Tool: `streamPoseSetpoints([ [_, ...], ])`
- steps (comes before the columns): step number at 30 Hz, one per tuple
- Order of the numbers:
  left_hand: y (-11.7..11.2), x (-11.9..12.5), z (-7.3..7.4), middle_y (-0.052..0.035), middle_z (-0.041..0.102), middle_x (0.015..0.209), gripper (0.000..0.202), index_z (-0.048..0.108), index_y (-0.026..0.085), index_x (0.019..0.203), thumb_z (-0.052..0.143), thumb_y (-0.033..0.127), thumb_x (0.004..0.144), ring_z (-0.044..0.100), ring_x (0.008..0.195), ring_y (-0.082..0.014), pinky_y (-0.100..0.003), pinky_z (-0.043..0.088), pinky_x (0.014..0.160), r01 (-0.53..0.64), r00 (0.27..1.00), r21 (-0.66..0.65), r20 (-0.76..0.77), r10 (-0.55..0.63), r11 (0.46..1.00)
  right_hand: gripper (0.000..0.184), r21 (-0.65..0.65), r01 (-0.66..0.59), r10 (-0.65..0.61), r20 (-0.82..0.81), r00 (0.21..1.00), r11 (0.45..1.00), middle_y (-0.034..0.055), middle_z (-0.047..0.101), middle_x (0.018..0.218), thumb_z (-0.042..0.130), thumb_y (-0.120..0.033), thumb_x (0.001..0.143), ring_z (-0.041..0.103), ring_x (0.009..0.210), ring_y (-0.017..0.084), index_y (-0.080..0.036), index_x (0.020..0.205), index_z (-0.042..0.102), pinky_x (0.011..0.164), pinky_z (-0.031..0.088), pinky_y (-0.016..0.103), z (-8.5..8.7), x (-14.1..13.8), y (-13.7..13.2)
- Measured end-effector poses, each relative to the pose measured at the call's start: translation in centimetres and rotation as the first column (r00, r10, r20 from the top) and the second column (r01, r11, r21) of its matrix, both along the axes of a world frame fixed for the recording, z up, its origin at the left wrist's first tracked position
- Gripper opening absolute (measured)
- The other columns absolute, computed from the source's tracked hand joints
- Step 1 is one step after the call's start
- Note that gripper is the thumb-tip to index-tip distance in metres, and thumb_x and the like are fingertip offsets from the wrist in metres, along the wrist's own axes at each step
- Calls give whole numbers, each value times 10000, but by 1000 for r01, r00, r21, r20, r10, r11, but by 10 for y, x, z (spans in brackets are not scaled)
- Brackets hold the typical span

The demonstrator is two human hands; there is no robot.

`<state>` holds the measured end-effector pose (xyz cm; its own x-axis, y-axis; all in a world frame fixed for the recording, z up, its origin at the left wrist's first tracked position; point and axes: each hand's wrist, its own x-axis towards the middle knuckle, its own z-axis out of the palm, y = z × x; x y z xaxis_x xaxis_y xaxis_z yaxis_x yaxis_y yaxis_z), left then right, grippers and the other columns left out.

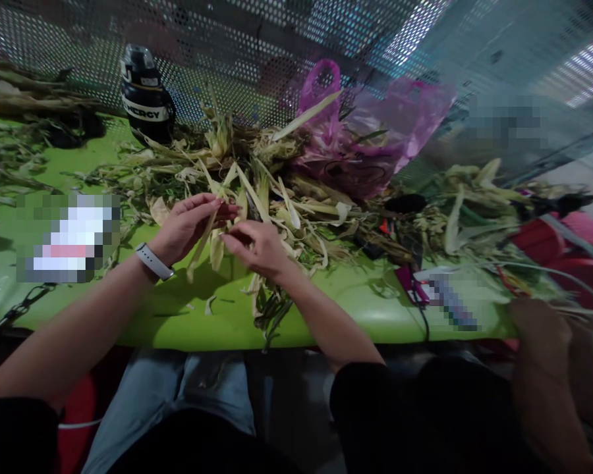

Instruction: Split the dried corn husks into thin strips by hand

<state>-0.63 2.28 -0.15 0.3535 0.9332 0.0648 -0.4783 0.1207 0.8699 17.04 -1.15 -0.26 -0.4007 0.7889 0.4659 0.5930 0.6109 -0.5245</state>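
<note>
The bottle (145, 95) reads "ENERGY"; left hand (190, 217) pinches a husk strip (202, 245), right hand (261, 243) half-curled, grip unclear.

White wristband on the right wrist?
No, the white wristband is around the wrist of the left hand, while the wrist behind the right hand is bare.
</note>
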Motion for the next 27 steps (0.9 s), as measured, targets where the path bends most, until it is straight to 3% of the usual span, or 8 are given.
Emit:
streamPoseSetpoints([
  [2,-3,2,0,-77,774,950,157,698,152,873,778,257,787,731,994,-206,-347,549,964,-32,999,16,-9,32,999,393,-184,-7,5,-13,1000,983,55,686,774,616,-545,866,592,660,148,-156,865,671,656,451,295,-4,-9,-3],
  [5,-7,6,0,-71,773,959,203,694,161,863,813,285,755,723,1020,-209,-334,546,955,-57,998,23,-30,58,998,456,-342,-20,-33,-146,989,939,67,713,880,671,-579,813,617,721,155,-157,988,669,691,472,293,-14,-21,-3],
  [10,-10,14,-5,-72,771,963,266,696,171,870,809,387,761,702,1079,-209,-333,517,1000,-90,993,92,-72,97,992,376,-534,-248,32,-381,924,808,39,684,853,708,-498,788,582,716,131,-155,935,660,667,472,275,-26,-27,0],
  [16,-7,13,-7,-72,761,998,292,708,177,921,781,425,785,694,1095,-211,-339,504,1013,-121,985,168,-99,139,978,148,-570,-300,-15,-481,876,765,6,661,783,673,-289,773,591,682,108,-163,834,627,666,506,262,-24,-26,1],
  [20,-10,12,-2,-63,760,1009,252,703,197,909,761,419,805,696,1072,-209,-326,544,924,-108,991,127,-60,116,986,360,-621,-411,-80,-609,789,667,40,682,987,736,-386,748,671,697,130,-203,969,517,566,544,250,-22,-27,0],
  [23,-14,13,-1,-56,759,985,247,721,204,909,772,413,790,700,1026,-196,-302,551,880,-118,988,129,-89,130,985,479,-657,-463,-14,-584,812,595,5,673,863,796,-459,700,633,579,120,-212,975,492,493,519,250,-21,-30,-3],
  [25,-14,13,-3,-50,757,942,243,740,200,887,798,399,761,697,971,-182,-280,548,851,-155,975,158,-136,177,975,445,-656,-459,29,-555,831,600,-34,619,727,791,-485,708,568,533,102,-197,931,536,512,506,257,-20,-30,-5],
  [27,-11,11,-4,-38,750,904,212,753,202,849,815,374,742,685,921,-165,-259,539,816,-206,958,188,-164,237,960,394,-618,-417,42,-527,849,666,-40,577,681,769,-499,733,524,551,94,-181,873,584,549,484,259,-18,-29,-6],
])
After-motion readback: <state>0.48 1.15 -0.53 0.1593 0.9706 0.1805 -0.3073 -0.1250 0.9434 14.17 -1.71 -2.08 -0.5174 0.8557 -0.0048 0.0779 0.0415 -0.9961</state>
